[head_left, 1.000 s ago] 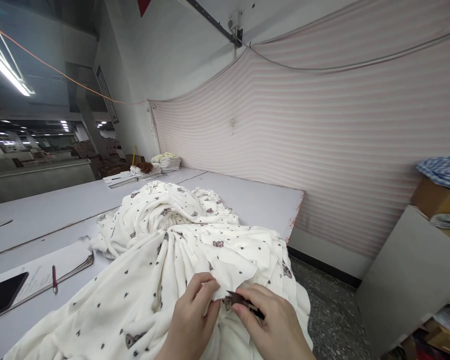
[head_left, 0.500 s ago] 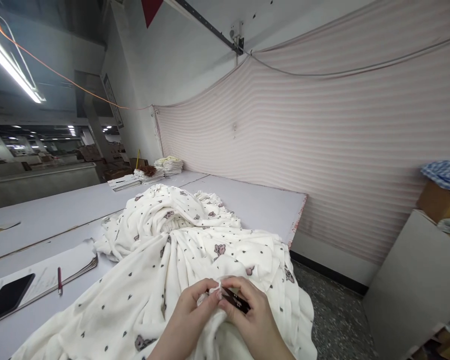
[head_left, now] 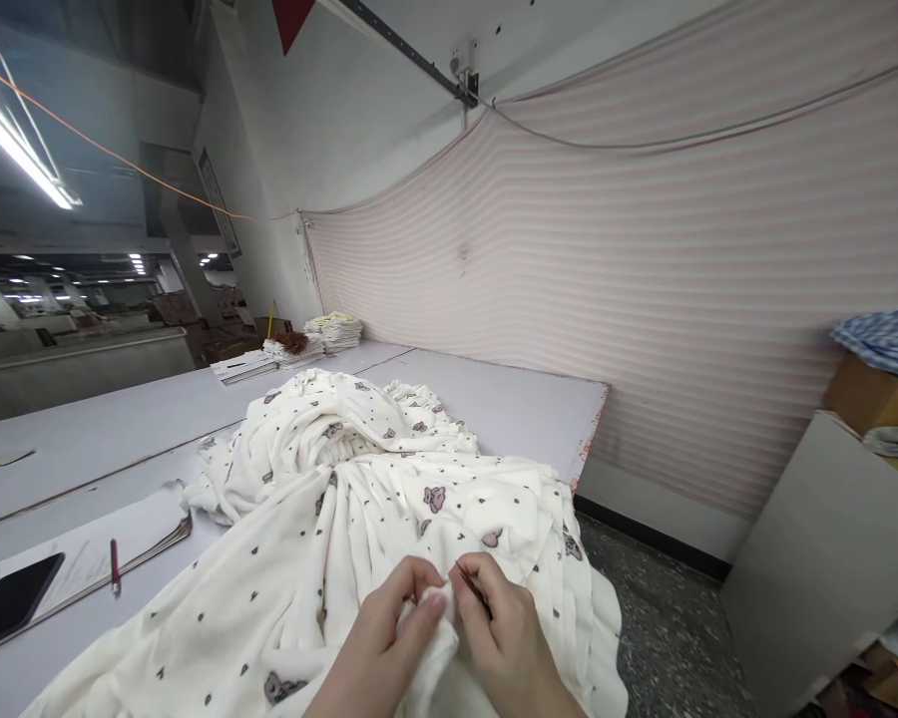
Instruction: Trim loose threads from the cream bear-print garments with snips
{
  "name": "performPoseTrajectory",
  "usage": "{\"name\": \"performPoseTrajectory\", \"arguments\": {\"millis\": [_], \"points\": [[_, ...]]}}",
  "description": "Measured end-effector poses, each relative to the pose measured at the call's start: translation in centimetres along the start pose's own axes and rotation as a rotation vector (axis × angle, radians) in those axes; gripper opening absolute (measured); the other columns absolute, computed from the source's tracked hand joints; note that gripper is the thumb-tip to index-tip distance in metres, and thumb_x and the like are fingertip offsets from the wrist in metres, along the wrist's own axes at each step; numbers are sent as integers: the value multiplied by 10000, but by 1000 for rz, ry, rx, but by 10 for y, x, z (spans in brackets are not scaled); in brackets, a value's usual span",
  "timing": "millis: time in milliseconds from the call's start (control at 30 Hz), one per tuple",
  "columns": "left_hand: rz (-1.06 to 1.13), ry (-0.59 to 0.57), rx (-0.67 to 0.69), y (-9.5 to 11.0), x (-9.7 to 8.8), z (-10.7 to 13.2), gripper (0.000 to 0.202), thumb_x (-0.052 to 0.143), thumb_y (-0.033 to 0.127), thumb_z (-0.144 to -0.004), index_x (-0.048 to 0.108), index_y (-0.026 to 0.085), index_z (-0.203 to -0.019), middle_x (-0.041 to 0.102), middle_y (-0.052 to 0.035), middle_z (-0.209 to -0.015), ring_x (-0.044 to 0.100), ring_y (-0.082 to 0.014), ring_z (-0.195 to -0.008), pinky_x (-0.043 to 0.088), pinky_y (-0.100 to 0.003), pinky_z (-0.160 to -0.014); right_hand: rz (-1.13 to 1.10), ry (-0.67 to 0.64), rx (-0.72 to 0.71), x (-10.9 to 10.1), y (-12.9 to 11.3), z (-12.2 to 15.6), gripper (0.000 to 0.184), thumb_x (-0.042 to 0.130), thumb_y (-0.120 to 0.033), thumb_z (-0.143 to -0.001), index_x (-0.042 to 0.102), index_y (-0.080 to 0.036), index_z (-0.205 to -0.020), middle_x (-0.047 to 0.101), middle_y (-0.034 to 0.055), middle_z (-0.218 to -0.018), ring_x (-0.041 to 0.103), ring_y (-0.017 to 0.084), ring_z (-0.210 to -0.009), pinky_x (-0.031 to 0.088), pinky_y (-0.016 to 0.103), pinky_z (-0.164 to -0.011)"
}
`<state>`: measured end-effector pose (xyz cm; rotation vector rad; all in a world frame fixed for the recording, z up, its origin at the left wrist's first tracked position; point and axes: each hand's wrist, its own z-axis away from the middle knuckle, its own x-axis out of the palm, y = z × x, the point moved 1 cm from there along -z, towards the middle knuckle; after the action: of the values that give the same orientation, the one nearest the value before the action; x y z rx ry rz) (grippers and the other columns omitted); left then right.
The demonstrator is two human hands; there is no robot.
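Observation:
A large heap of white fabric [head_left: 389,499], printed with small dark marks and mauve bears, lies gathered over the table in front of me. My left hand [head_left: 393,623] pinches a bunched bit of this fabric between thumb and fingers. Close beside it, my right hand [head_left: 498,628] is closed round a slim dark tool [head_left: 475,590] that looks like thread snips. Most of the tool is hidden by the fingers. The two hands' fingertips nearly meet, above the near part of the heap.
On the table [head_left: 524,399] at left lie a black phone [head_left: 16,593], a red pen [head_left: 115,566] and paper sheets [head_left: 139,519]. Folded cloth stacks [head_left: 334,331] stand farther back. A grey cabinet [head_left: 808,558] bearing a cardboard box [head_left: 864,394] is at right, beyond the floor.
The dark tool has turned in my right hand and shows edge-on, less of it visible. My fingertips have drawn slightly apart. The view has shifted a little.

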<state>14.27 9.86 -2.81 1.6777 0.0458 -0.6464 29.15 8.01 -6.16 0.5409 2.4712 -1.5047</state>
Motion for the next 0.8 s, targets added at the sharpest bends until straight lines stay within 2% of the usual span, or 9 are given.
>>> {"name": "performPoseTrajectory", "arguments": {"millis": [100, 200, 333, 367, 433, 533, 667, 733, 800], "points": [[-49, 30, -3, 3, 2, 1, 282, 482, 455, -859, 625, 216, -901, 594, -6, -747, 542, -189, -705, 432, -264, -650, -157, 19, 94, 4, -3, -4, 217, 413, -335, -955, 508, -212, -803, 483, -46, -607, 453, 114, -509, 353, 205, -489], [24, 60, -9, 6, 2, 1, 334, 467, 491, -859, 619, 204, -783, 612, -19, -744, 549, -205, -741, 440, -273, -691, -307, 46, 159, 0, -6, -4, 282, 466, -423, -931, 533, -203, -766, 537, -19, -662, 492, 128, -589, 382, 208, -530], [138, 159, -106, 4, -3, 2, 322, 526, 527, -826, 616, 221, -871, 554, 18, -728, 522, -176, -709, 439, -261, -694, -483, 224, 337, -21, 2, 8, 300, 504, -508, -891, 551, -219, -823, 555, -23, -658, 481, 124, -555, 401, 208, -523], [164, 178, -122, 2, -4, 3, 327, 539, 539, -817, 610, 228, -890, 542, 27, -726, 515, -167, -700, 439, -253, -685, -485, 217, 375, -26, 6, 13, 303, 518, -509, -881, 554, -219, -804, 522, -39, -602, 459, 115, -515, 388, 203, -502], [224, 170, -146, -1, -6, 5, 338, 569, 559, -793, 601, 236, -886, 534, 40, -711, 513, -156, -679, 440, -241, -656, -434, 57, 403, -34, 13, 21, 283, 611, -474, -819, 575, -207, -733, 470, -60, -511, 455, 107, -460, 364, 199, -477], [322, 117, -200, -3, -8, 7, 323, 634, 534, -751, 633, 233, -868, 628, 24, -784, 582, -184, -766, 470, -253, -698, -283, -185, 331, -36, 14, 26, 187, 728, -364, -694, 643, -202, -732, 563, -36, -558, 558, 149, -527, 401, 216, -515], [353, 102, -169, -1, -2, 7, 305, 659, 467, -747, 711, 241, -944, 692, -14, -996, 600, -255, -1029, 450, -312, -913, -147, -66, 92, -26, -3, 17, 207, 578, -350, -824, 688, -225, -947, 688, 50, -889, 637, 224, -823, 483, 279, -717], [319, 108, -134, 0, 1, 7, 303, 669, 461, -740, 730, 245, -943, 698, -23, -986, 598, -268, -1046, 440, -327, -948, -96, -41, 42, -18, -11, 12, 233, 525, -328, -868, 694, -226, -991, 692, 59, -901, 640, 215, -814, 485, 272, -699], [250, 156, -102, 0, -5, 8, 295, 680, 474, -730, 737, 237, -894, 703, -25, -924, 610, -268, -1006, 457, -321, -923, -85, -34, 49, -15, -11, 10, 232, 509, -336, -888, 708, -216, -898, 685, 48, -803, 635, 198, -740, 479, 254, -641]]}}
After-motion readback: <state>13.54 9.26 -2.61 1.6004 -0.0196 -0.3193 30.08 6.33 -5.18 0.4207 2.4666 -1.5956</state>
